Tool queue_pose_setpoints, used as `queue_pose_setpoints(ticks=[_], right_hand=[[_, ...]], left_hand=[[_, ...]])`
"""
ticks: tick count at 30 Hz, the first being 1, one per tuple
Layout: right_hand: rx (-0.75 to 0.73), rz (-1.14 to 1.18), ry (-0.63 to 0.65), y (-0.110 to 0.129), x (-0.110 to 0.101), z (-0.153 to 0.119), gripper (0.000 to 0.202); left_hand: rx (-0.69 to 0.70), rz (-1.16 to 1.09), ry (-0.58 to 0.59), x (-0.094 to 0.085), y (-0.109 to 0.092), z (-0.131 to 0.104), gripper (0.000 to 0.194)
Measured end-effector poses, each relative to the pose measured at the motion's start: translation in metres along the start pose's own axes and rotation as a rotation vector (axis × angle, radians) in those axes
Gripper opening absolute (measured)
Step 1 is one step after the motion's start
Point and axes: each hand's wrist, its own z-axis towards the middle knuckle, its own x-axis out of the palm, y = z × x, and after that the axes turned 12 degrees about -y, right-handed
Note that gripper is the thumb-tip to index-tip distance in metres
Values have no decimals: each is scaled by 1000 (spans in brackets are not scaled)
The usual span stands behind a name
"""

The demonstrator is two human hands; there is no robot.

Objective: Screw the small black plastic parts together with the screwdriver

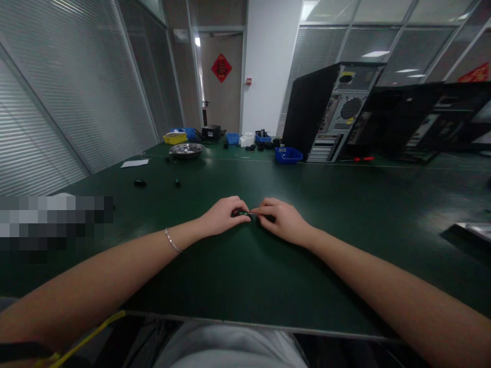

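Between the fingers and thumb of my left hand point(225, 215) is a small dark piece with green on it, like a little circuit board point(242, 213). That hand is closed on it, just above the green table point(245, 271). Facing it, my right hand point(283, 220) pinches a thin, light, metallic-looking piece point(252, 213) whose end reaches the board; its kind is too small to make out. Farther off on the left lie a black rounded object like a mouse shell point(140, 183) and a small dark part point(177, 183).
A metal bowl point(186, 150), a white sheet point(134, 163) and a yellow bin point(175, 138) are at the back left. A blue bin point(288, 155) stands beside a computer tower point(326, 112). Red-handled tools point(363, 159) lie near it. A metal-edged object point(475, 230) sits far right.
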Motion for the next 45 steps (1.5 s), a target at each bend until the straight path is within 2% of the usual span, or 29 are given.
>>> queue_pose_setpoints(ticks=[13, 26, 37, 45], right_hand=[[-35, -69, -9, -2, -7, -1, 34], [-66, -27, -39, 0, 2, -2, 32], [-23, 38, -151, 1, 7, -3, 31], [16, 81, -178, 1, 7, -4, 31]], left_hand=[[-19, -40, -8, 1, 4, 0, 19], [-51, -37, -5, -2, -3, 0, 17], [-61, -130, -118, 1, -2, -1, 14], [-70, -121, -179, 0, -9, -2, 13]])
